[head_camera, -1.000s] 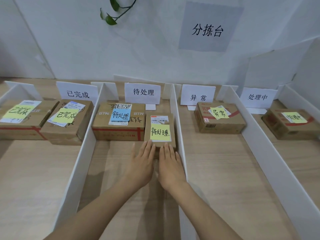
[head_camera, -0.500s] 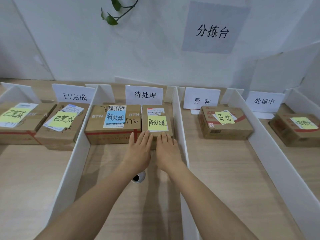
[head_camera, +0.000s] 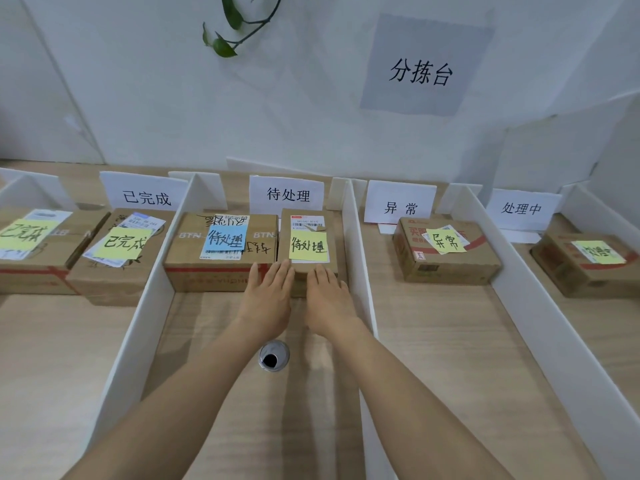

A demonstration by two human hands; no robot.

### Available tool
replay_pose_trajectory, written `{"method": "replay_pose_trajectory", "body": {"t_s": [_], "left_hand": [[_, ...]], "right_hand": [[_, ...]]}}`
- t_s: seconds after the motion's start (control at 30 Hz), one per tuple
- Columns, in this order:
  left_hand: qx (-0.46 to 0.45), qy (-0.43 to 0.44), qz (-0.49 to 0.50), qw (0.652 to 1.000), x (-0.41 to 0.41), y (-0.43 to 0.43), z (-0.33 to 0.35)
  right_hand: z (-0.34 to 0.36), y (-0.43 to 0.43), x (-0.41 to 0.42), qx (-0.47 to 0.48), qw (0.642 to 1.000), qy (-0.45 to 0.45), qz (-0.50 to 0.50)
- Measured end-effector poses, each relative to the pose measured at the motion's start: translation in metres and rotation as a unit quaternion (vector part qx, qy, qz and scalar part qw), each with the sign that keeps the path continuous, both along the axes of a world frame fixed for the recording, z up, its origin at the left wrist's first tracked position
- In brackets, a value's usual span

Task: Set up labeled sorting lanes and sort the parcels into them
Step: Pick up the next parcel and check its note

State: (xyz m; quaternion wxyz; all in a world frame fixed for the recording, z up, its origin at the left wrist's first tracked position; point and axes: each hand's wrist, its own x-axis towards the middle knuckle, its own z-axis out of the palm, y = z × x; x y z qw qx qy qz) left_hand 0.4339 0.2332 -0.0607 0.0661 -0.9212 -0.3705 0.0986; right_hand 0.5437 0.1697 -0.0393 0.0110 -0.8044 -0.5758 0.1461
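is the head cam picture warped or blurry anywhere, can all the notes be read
Head view: wide-angle warp, the white dividers splay outward toward the frame edges; head view: light is soft and even, no glare, only faint shadows on the table; head view: the middle yellow note is sharp, the far-right note is smeared and hard to read.

Six cardboard boxes (head_camera: pixel 221 251) sit along the far edge of the table (head_camera: pixel 450 358), each bearing one sticky note (head_camera: pixel 308 245): five yellow, one blue. Four white label cards (head_camera: pixel 286 195) stand behind them, and five white dividers (head_camera: pixel 152 306) run across the table. One sign (head_camera: pixel 420 72) hangs above.
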Motion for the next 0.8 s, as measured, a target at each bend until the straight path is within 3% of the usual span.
{"method": "replay_pose_trajectory", "body": {"t_s": [0.2, 0.63, 0.8], "left_hand": [[-0.107, -0.092, 0.045, 0.989, -0.011, 0.002, 0.018], [-0.099, -0.332, 0.068, 0.936, -0.081, -0.044, 0.14], [-0.076, -0.355, 0.067, 0.929, -0.115, -0.083, 0.195]], "right_hand": [[0.017, -0.012, 0.005, 0.034, 0.998, 0.046, -0.021], [0.136, -0.069, -0.043, 0.276, 0.956, 0.057, -0.081], [0.187, -0.11, -0.082, 0.338, 0.932, 0.1, -0.088]]}}
